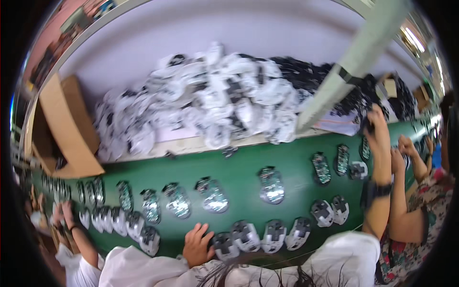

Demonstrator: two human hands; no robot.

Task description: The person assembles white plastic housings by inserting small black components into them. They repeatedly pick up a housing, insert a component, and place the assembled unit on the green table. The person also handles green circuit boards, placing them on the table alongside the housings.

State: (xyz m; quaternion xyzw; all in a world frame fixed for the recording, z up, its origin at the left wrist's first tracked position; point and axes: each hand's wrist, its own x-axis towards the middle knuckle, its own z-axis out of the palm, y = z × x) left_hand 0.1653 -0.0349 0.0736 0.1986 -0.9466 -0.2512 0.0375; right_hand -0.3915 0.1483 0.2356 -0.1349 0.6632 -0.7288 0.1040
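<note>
My left hand (197, 245) lies low over the green work surface, its fingers apart and empty, just left of a grey and black mouse shell (225, 246). Whether it touches that shell is unclear. My right hand (378, 125) is raised at the far right, beside the heap of black cables (351, 98). Its fingers are bent round a small dark thing that blurs into the background. More mouse shells, such as one in the middle (274, 236), line the near side. Beyond them runs a row of mouse bases with green circuit boards (271, 185).
A shelf behind holds a large pile of white plastic-wrapped parts (215, 100). A slanting pale post (334, 81) rises before it. An open cardboard box (71, 126) stands at left. Co-workers' arms (406, 222) are close at right; another person's hands (62, 214) work at left.
</note>
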